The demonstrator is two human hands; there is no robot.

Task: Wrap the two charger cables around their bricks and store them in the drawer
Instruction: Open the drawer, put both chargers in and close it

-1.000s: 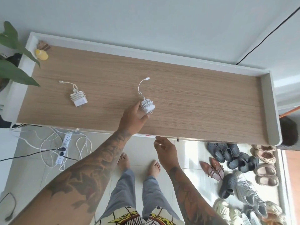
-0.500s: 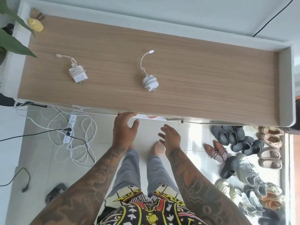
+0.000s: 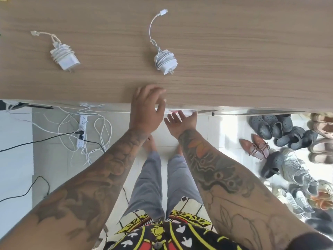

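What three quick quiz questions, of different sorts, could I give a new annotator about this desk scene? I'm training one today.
1. True or false: both chargers lie on the desk top with their cables wound around the bricks.
2. Multiple choice: where is the right hand? A) gripping the rounder charger B) palm up just below the desk's front edge C) on the power strip
3. Fill in: the left hand holds ____.

Key
1. True: the square charger and the rounder charger both lie wrapped on the desk, each with a short plug tail free.
2. B: the right hand is open there.
3. Nothing: the left hand is open over the desk edge.
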